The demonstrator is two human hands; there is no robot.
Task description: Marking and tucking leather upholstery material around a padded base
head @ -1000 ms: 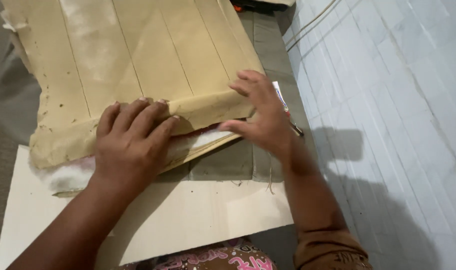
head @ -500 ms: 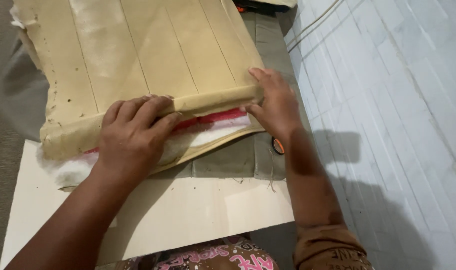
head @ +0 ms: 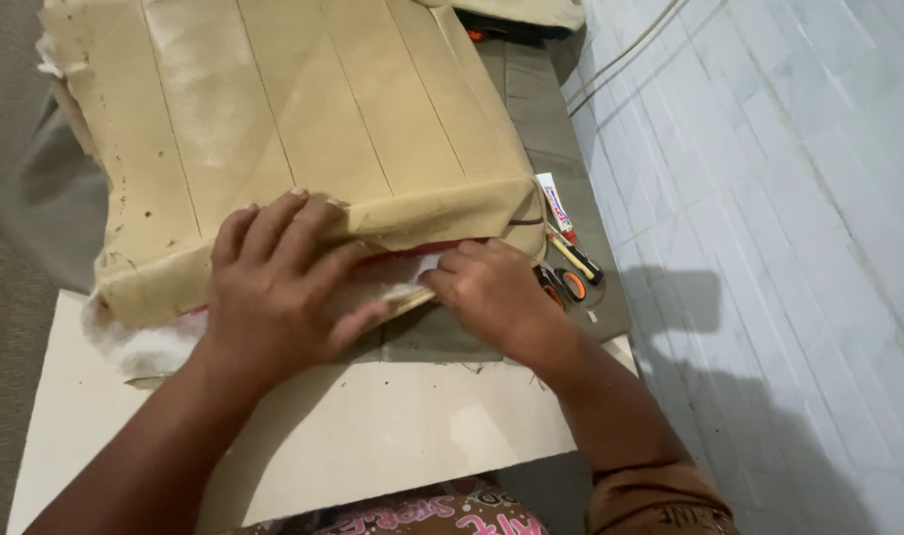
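Tan fabric cover (head: 303,129), ribbed with seams, lies across a pale board (head: 372,436). Since half a second ago its near edge has been folded further down, hiding most of the red strip (head: 422,250). Left hand (head: 278,282) presses flat and open on that fold; right hand (head: 491,292) pinches the white padding (head: 417,269) beneath, just beside scissors (head: 561,285).

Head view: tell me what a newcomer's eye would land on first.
A big tan cushion cover with stitched lines fills the top left, its near edge folded over white padding and a red strip. Both hands press that edge: the left hand flat on the fold, the right hand at the padding. Right of them, scissors lie on grey cloth.
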